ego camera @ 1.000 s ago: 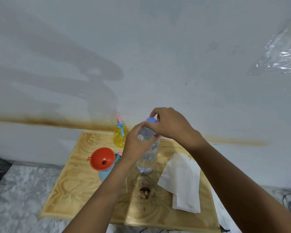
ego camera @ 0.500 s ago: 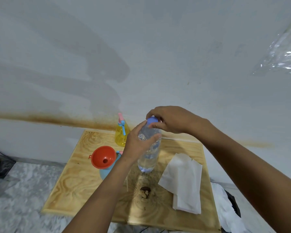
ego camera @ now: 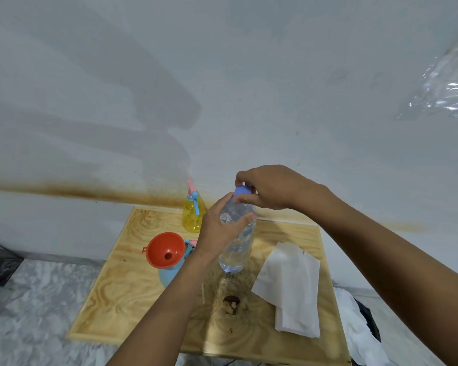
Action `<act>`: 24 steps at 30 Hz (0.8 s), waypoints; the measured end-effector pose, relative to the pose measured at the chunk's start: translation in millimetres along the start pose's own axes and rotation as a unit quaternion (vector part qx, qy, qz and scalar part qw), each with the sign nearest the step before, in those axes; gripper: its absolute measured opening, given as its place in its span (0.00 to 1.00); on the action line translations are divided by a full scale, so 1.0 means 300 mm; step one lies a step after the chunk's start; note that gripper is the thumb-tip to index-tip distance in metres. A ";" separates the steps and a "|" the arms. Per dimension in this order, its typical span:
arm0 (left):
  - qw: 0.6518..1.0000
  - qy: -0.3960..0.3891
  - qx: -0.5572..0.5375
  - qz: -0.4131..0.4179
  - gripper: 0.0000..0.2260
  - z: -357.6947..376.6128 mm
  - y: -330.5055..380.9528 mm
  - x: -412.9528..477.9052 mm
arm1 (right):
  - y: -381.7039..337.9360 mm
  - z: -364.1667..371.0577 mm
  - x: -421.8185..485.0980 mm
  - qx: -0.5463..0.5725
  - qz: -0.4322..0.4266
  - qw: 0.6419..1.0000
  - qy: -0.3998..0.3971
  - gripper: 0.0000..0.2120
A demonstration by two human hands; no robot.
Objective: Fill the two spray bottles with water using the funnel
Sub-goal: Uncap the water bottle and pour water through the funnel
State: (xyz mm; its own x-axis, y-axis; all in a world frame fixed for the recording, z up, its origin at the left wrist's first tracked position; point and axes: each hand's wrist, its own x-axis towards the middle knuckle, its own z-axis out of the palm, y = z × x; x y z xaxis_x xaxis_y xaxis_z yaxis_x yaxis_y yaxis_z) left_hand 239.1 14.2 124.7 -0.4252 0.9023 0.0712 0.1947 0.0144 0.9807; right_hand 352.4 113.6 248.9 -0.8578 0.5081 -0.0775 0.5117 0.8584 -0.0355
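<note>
While the left hand (ego camera: 217, 233) grips the water bottle (ego camera: 236, 253), the right hand (ego camera: 273, 187) pinches its cap (ego camera: 242, 191). Squeezing hard could spurt water once opened.

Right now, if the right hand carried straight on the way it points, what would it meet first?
The right hand pinches the blue cap of the water bottle; beyond it, perhaps the yellow spray bottle, though depth is unclear.

left hand (ego camera: 219, 233) grips the water bottle (ego camera: 236, 250) while right hand (ego camera: 273, 188) fingers (ego camera: 241, 177) pinch its cap (ego camera: 242, 191) from above.
</note>
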 end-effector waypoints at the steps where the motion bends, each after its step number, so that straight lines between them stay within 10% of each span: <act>1: 1.000 -0.001 -0.003 -0.010 0.31 0.001 -0.006 0.003 | 0.002 -0.013 -0.001 -0.006 -0.011 1.000 -0.012 0.17; 10: 1.000 -0.015 -0.004 0.024 0.17 -0.002 0.006 -0.002 | -0.008 0.000 0.002 0.020 0.072 0.997 0.006 0.22; 18: 1.000 -0.007 -0.009 0.001 0.27 -0.002 -0.001 0.004 | -0.003 -0.065 -0.014 0.012 -0.037 0.997 -0.070 0.14; 24: 0.999 -0.016 -0.021 0.023 0.15 -0.002 0.019 -0.009 | -0.013 -0.038 -0.018 0.046 0.043 0.998 -0.030 0.33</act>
State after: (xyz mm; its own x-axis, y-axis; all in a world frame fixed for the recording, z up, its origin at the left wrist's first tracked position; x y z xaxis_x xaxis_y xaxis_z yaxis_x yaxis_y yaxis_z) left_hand 240.8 11.5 130.2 -0.3881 0.9149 0.1107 0.1763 -0.0442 0.9834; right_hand 354.5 108.1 260.8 -0.8071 0.5726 -0.1440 0.5884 0.8001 -0.1164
